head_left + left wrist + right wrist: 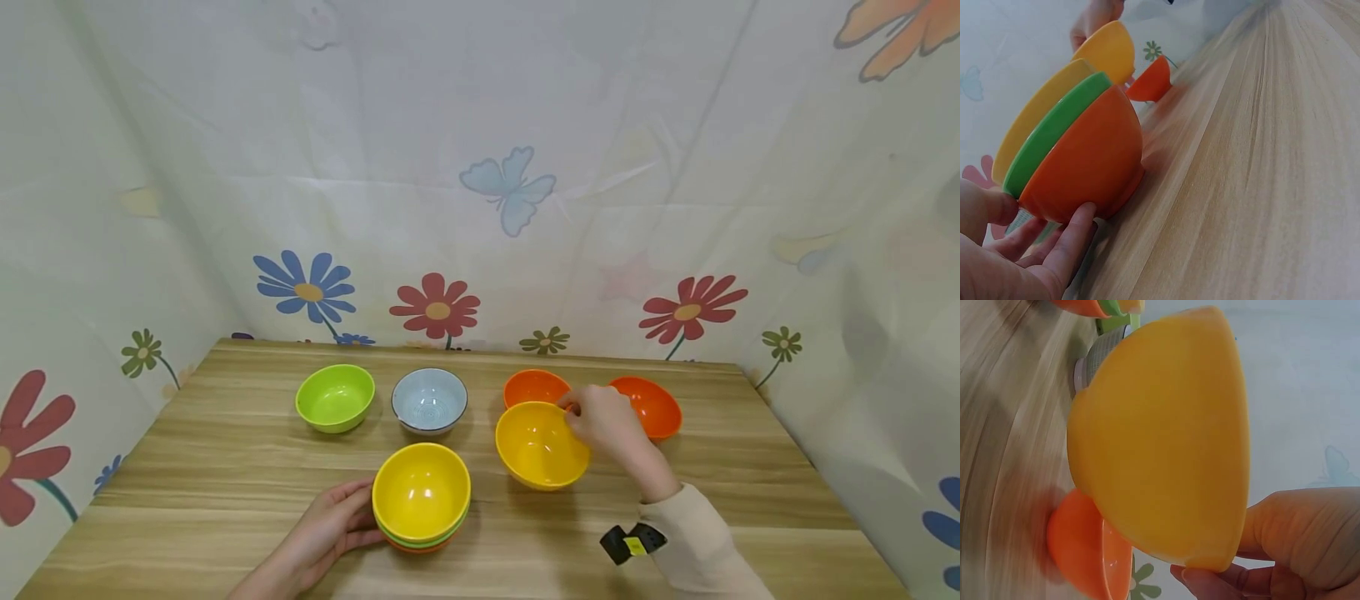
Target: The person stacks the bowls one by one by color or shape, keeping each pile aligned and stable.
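Note:
In the head view my left hand (330, 529) grips the side of a stack of bowls near the table's front. The yellow bowl (422, 492) sits on top. Below it, the left wrist view shows a green bowl (1054, 131) and an orange bowl (1094, 156) at the bottom. There my thumb is at the rims and my fingertips touch the orange side. To the right, my right hand (611, 425) pinches the rim of another yellow bowl (542, 450), held tilted above the table. The right wrist view shows this yellow bowl's outside, with the thumb at its rim.
Behind the stack stand a lime-green bowl (335, 398) and a pale blue bowl (430, 402) with a dark rim. One orange bowl (534, 387) is partly hidden by the raised yellow bowl; another orange bowl (658, 408) stands behind the right wrist. A flowered cloth (360, 208) hangs behind the wooden table (225, 467).

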{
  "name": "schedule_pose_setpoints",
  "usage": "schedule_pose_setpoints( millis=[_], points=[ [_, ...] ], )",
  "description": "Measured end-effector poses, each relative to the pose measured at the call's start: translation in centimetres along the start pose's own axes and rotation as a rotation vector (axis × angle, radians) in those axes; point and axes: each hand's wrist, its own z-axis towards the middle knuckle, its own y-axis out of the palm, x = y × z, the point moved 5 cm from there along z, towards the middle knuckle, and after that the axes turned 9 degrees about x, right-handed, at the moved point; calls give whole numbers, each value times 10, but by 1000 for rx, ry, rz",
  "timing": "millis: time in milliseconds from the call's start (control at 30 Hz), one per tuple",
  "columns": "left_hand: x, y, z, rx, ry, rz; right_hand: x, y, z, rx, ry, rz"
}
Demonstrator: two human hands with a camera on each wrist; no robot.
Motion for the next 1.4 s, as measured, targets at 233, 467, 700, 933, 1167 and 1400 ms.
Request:
schedule_pose_setpoints(
  millis=[233,467,700,933,1167,1400],
  points=[
    [-1,-1,0,2,-2,1,-18,1,7,2,-20,-27],
    [-1,-3,-1,6,16,-1,-36,2,11,-4,-59,-32],
    [-3,-3,0,6,12,-3,-52,0,16,15,-86,-57],
    [-1,-2,0,-8,12,-9,-67,1,20,8,-93,-35],
    [0,-1,0,-11,-1,2,-86,1,21,2,-149,-11],
    [1,-2,-1,-13,7,1,-101,7,21,-30,-167,60]
  ],
)
